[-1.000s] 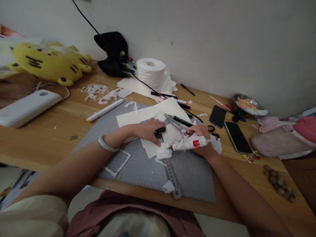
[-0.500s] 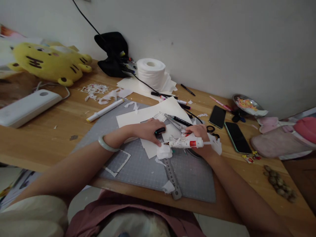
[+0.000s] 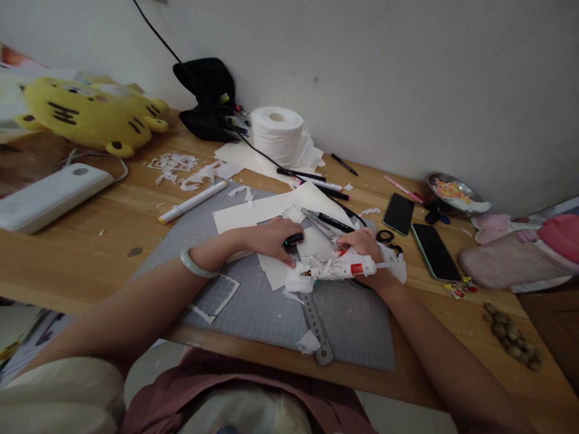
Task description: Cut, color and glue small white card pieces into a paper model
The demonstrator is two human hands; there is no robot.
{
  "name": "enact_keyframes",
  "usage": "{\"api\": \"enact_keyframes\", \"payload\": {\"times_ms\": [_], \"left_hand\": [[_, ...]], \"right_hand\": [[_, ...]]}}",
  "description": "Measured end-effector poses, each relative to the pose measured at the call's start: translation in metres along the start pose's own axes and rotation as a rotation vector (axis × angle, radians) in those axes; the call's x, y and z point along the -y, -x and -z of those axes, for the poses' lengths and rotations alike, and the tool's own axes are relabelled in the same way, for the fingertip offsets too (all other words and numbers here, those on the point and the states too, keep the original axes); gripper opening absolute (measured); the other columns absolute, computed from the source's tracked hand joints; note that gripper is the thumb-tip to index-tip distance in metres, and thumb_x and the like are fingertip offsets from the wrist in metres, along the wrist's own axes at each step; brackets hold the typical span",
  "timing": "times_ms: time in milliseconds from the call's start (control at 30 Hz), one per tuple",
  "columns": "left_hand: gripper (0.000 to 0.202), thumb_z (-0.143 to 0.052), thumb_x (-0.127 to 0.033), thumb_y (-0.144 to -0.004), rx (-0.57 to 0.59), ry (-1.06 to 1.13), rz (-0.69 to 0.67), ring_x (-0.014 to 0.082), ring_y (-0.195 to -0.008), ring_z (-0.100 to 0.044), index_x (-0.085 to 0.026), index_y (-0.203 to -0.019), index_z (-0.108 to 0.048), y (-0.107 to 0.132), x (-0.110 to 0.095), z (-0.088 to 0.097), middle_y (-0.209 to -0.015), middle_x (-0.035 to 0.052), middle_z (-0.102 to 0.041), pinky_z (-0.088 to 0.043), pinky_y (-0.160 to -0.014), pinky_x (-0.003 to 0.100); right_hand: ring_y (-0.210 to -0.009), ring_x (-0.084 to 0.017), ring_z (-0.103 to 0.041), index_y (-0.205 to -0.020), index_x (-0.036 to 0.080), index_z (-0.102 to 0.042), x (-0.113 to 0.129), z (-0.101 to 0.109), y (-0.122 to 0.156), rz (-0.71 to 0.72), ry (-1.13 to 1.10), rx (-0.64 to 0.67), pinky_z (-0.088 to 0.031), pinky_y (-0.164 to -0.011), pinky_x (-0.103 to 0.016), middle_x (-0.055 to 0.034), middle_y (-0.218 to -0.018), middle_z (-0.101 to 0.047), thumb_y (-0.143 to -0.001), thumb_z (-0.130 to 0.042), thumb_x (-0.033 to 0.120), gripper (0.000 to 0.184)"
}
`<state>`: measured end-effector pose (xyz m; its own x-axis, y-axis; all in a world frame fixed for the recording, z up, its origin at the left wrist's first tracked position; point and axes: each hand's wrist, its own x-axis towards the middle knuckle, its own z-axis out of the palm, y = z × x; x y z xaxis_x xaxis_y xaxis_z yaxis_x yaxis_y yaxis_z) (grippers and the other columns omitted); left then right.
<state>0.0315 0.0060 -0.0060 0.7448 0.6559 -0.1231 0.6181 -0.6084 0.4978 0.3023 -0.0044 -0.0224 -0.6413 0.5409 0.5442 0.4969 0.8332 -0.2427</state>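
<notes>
In my right hand (image 3: 364,244) is a white hot glue gun (image 3: 346,268), its body smeared with dried glue and its rear carrying a clear glue stick. The brass nozzle points left and lies over a crumpled white piece of tissue or paper (image 3: 297,282); I cannot tell whether it touches. My left hand (image 3: 274,238) is curled on white paper sheets, closed around a small black object (image 3: 294,239) that shows between thumb and fingers. The thumb tip rests at the edge of the white piece. A steel ruler (image 3: 319,334) runs out beneath that piece on the grey cutting mat (image 3: 357,331).
Scissors (image 3: 384,236), partly covered, and a black marker (image 3: 333,222) lie beyond my right hand. Two phones (image 3: 436,253) are to the right. A tissue roll (image 3: 277,135), paper scraps (image 3: 174,166) and a white marker (image 3: 192,202) stand or lie farther back. A black cable (image 3: 262,154) crosses the desk.
My right hand has tipped the glue gun slightly, and its body and nozzle have moved a little down towards me. My left hand has stayed in place.
</notes>
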Motion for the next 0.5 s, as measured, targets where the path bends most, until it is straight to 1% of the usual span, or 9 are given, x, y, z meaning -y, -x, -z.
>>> {"api": "enact_keyframes", "payload": {"times_ms": [100, 167, 233, 400, 500], "left_hand": [[0.054, -0.070, -0.053, -0.067, 0.002, -0.008, 0.002, 0.0239, -0.102, -0.052, -0.017, -0.105, -0.054, 0.0002, -0.0012, 0.0010, -0.108, 0.0086, -0.060, -0.032, -0.092, 0.033], [0.054, -0.070, -0.052, -0.068, 0.003, -0.005, 0.009, 0.0237, -0.101, -0.052, -0.017, -0.105, -0.054, 0.0002, -0.0016, 0.0016, -0.107, 0.0087, -0.060, -0.032, -0.092, 0.033], [0.052, -0.070, -0.051, -0.068, 0.002, 0.005, 0.013, 0.0238, -0.100, -0.053, -0.017, -0.105, -0.055, 0.0003, -0.0017, 0.0022, -0.107, 0.0085, -0.060, -0.033, -0.091, 0.033], [0.051, -0.070, -0.049, -0.069, 0.006, 0.034, 0.010, 0.0239, -0.101, -0.052, -0.017, -0.106, -0.056, 0.0009, -0.0008, 0.0038, -0.108, 0.0084, -0.060, -0.034, -0.093, 0.034], [0.044, -0.066, -0.044, -0.073, -0.012, 0.103, -0.007, 0.0230, -0.099, -0.053, -0.015, -0.105, -0.057, 0.0016, 0.0018, 0.0048, -0.106, 0.0084, -0.060, -0.036, -0.092, 0.033]], "right_hand": [[-0.078, -0.024, -0.061, -0.097, 0.025, -0.056, 0.0014, -0.0001, -0.0007, 0.014, -0.002, -0.076, -0.044, -0.082, -0.044, -0.0045, -0.086, -0.068, -0.082, -0.050, 0.027, 0.016], [-0.077, -0.023, -0.061, -0.098, 0.025, -0.055, 0.0033, -0.0003, -0.0018, 0.002, 0.002, -0.137, -0.045, -0.079, -0.042, -0.0039, -0.083, -0.067, -0.083, -0.050, 0.023, 0.016], [-0.074, -0.022, -0.060, -0.098, 0.024, -0.055, 0.0052, -0.0004, -0.0030, -0.016, -0.002, -0.169, -0.046, -0.075, -0.039, -0.0029, -0.080, -0.065, -0.083, -0.052, 0.019, 0.017], [-0.074, -0.021, -0.059, -0.098, 0.024, -0.055, 0.0065, -0.0004, -0.0040, -0.085, -0.008, -0.173, -0.045, -0.075, -0.037, -0.0015, -0.078, -0.063, -0.081, -0.054, 0.018, 0.017], [-0.072, -0.020, -0.058, -0.098, 0.025, -0.054, 0.0058, -0.0003, -0.0037, -0.066, -0.006, -0.187, -0.045, -0.074, -0.037, -0.0013, -0.078, -0.063, -0.081, -0.054, 0.018, 0.018]]}}
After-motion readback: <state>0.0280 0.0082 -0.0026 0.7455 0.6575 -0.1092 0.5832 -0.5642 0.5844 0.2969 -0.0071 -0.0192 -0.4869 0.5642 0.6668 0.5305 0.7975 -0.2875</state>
